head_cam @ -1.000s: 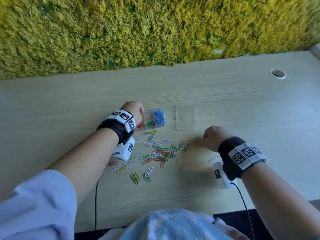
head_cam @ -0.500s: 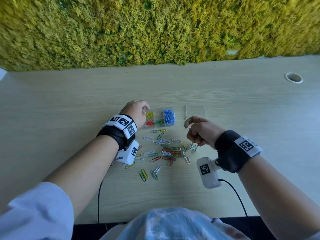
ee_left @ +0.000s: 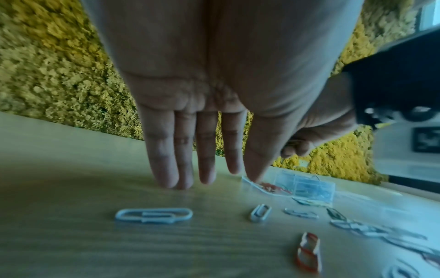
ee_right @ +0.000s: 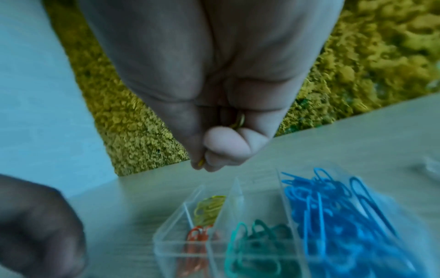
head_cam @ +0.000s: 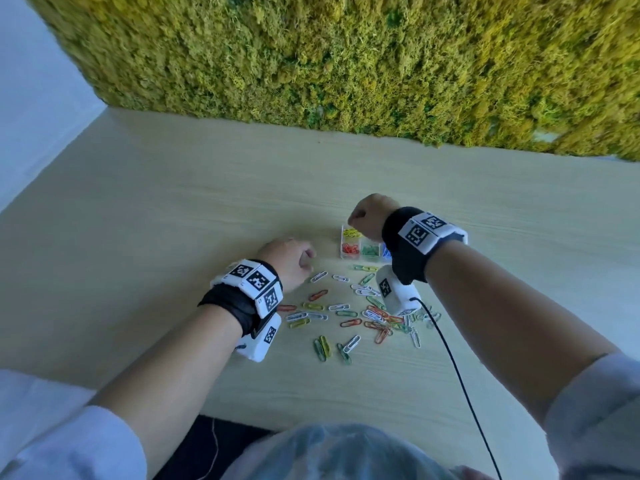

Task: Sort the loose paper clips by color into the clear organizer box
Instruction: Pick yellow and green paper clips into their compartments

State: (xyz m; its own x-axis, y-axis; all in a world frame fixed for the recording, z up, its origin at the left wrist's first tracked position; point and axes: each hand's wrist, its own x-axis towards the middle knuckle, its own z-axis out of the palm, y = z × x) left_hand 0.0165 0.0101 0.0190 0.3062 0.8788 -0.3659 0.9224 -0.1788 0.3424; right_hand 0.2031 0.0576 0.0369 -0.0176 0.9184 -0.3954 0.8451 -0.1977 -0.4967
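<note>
The clear organizer box (head_cam: pixel 346 255) stands on the wooden table, holding yellow (ee_right: pixel 209 207), red (ee_right: pixel 197 242), green (ee_right: pixel 257 240) and blue (ee_right: pixel 333 206) clips in separate compartments. My right hand (head_cam: pixel 363 214) hovers over its far left corner and pinches a yellow clip (ee_right: pixel 240 121) between thumb and fingers (ee_right: pixel 226 144). My left hand (head_cam: pixel 292 258) is left of the box, fingers (ee_left: pixel 166 169) straight and pointing down at the table, holding nothing. Several loose clips (head_cam: pixel 346 313) of mixed colors lie nearer to me; a white clip (ee_left: pixel 153 216) lies just before the left fingertips.
A moss wall (head_cam: pixel 346 64) backs the table (head_cam: pixel 173 220). A black cable (head_cam: pixel 457 375) runs from the right wrist camera over the near table edge. Something clear, perhaps the box lid (ee_right: pixel 428 167), lies right of the box.
My right hand left the table beside the pile, rose with a clip and moved over the box. My left hand drew back from the box's left side. The head view swung left.
</note>
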